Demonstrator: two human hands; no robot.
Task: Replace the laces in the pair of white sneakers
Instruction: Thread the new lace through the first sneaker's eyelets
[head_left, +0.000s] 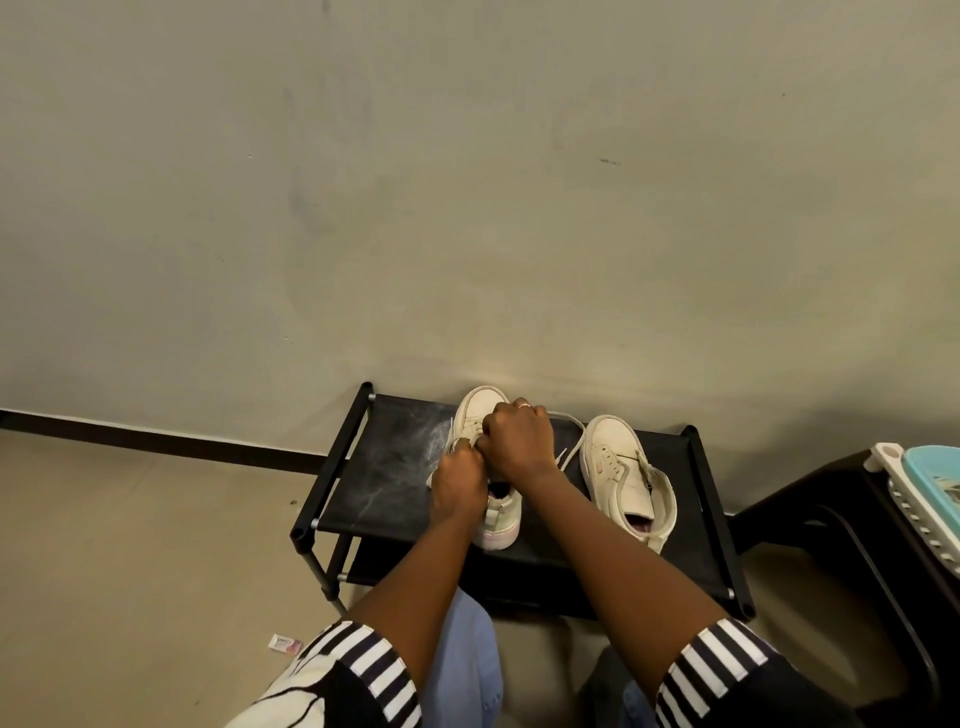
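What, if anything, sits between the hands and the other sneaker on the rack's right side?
Nothing solid. Both the left hand and right hand work on the left sneaker. Only a loose lace trails across the bare rack top toward the right sneaker, which stands apart.
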